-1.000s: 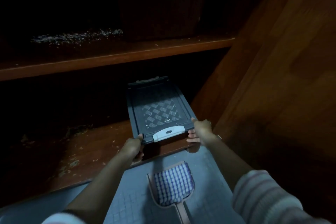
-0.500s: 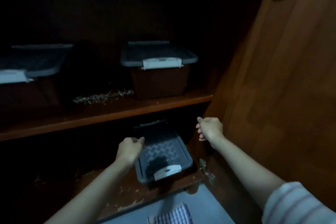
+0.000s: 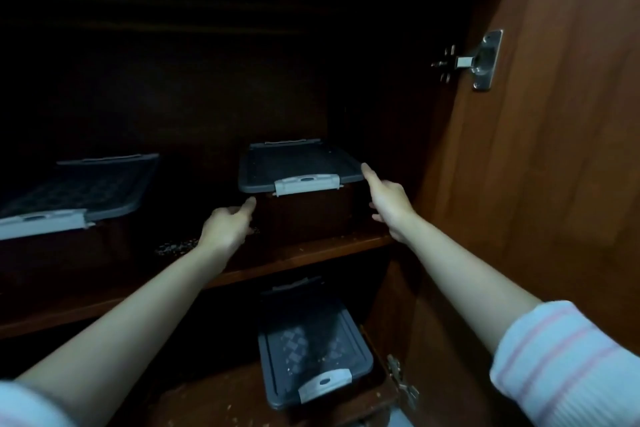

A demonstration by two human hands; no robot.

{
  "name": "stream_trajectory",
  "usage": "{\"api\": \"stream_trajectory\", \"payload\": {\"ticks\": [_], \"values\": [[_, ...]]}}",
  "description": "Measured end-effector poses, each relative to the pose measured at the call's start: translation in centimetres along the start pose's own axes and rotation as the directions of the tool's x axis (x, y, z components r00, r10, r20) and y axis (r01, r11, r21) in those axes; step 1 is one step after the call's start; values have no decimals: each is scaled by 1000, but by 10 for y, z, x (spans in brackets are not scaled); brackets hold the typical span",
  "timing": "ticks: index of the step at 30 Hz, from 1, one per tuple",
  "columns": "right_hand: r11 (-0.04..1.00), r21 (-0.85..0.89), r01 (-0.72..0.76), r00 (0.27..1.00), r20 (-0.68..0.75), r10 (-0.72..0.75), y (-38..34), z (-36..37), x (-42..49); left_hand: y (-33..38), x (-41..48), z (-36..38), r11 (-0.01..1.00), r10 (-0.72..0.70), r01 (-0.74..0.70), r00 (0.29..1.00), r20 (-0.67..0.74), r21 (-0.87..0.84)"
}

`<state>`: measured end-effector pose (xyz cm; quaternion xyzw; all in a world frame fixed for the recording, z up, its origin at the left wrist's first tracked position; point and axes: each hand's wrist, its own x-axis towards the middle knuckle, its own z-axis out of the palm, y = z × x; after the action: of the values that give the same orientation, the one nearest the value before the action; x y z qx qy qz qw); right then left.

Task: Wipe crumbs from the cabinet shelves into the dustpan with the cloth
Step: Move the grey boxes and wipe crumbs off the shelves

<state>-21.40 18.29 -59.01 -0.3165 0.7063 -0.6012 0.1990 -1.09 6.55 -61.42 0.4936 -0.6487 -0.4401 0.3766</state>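
**Head view.** Both forearms stretched forward into a dark wooden cabinet.

- Left hand [image 3: 225, 229]: back uppermost, forefinger extended, its tip touching the lower left front corner of the dark plastic box with grey lid and pale latch [image 3: 298, 166], just under the lid rim. Fingers spread, nothing pinched.
- Right hand [image 3: 388, 199]: forefinger straight, laid against the right rim of the same lid. Thumb apart below and remaining fingers loosely bent, nothing clasped.
- Box upright on the middle wooden shelf [image 3: 311, 253].
- Scattered pale crumbs [image 3: 173, 246] on that shelf, just left of the left hand. Between this box and a 2nd grey-lidded box [image 3: 76, 191] at far left.
- A 3rd grey-lidded box [image 3: 311, 357] on the shelf below.
- Open wooden door [image 3: 554, 184] with metal hinge [image 3: 481, 59] at right.
- Pink-striped white sleeve [image 3: 554, 367] on the right arm.

**Against the frame 0.5 s earlier.** Both hands raised from loose fists above the lower box to contact with the middle-shelf box. View tilted upward. Checked cloth, then at the bottom edge, now out of frame.
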Motion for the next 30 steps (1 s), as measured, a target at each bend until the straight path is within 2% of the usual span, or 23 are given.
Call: {"api": "stream_trajectory", "payload": {"ticks": [4, 7, 11, 17, 25, 30], "values": [[997, 66, -51, 998, 29, 49, -7, 11, 12, 9, 5, 5, 989, -23, 34, 997, 78, -142], [994, 90, -54, 999, 8, 54, -6, 18, 20, 14, 11, 10, 985, -5, 9, 1000, 26, -170], [987, 135, -87, 996, -4, 88, -2, 21, 29, 27, 22, 15, 967, -47, 43, 999, -11, -253], [981, 121, -154, 986, 87, 144, 3, 28, 30, 31, 32, 18, 931, -104, 83, 994, -40, -356], [947, 297, -121, 992, 75, 103, -5, 18, 0, 32, 11, 6, 892, -128, 96, 991, -44, -442], [971, 227, -74, 997, 43, 66, -23, 3, -37, 35, -42, -26, 888, -62, 14, 994, -90, -459]]}}
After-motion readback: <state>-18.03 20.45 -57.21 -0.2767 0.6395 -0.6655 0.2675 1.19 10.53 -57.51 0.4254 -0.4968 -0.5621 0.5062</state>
